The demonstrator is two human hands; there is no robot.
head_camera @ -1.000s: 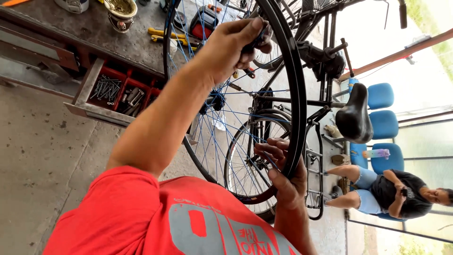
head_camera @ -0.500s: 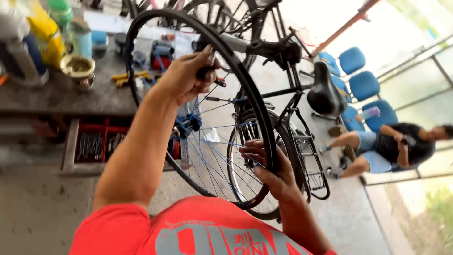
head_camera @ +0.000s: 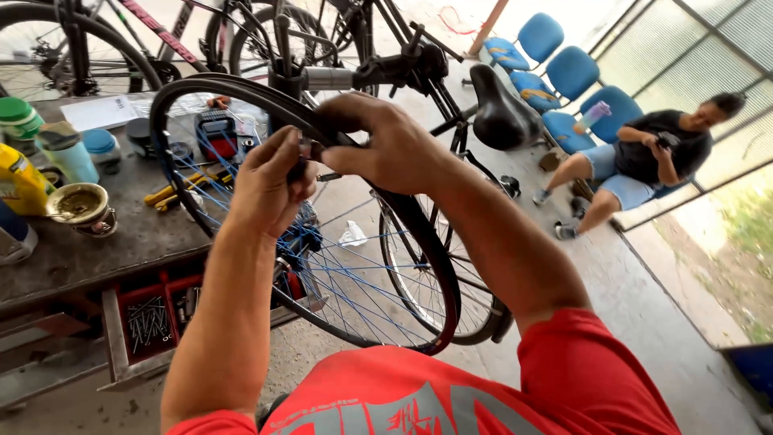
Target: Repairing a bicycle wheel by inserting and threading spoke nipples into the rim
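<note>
The person wears a bright red short-sleeved T-shirt (head_camera: 451,395) with large grey lettering and red marks across the chest — both forearms bare, no gloves, rings or watch on the left hand (head_camera: 270,185) or right hand (head_camera: 386,141).

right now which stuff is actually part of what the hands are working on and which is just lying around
In hand:
- bicycle wheel with blue spokes, held upright
- black tyre on its rim
- left hand and right hand, both gripping the top of the tyre

Lying about:
- yellow-handled pliers on the workbench
- yellow bottle
- open tin
- blue chairs
</note>
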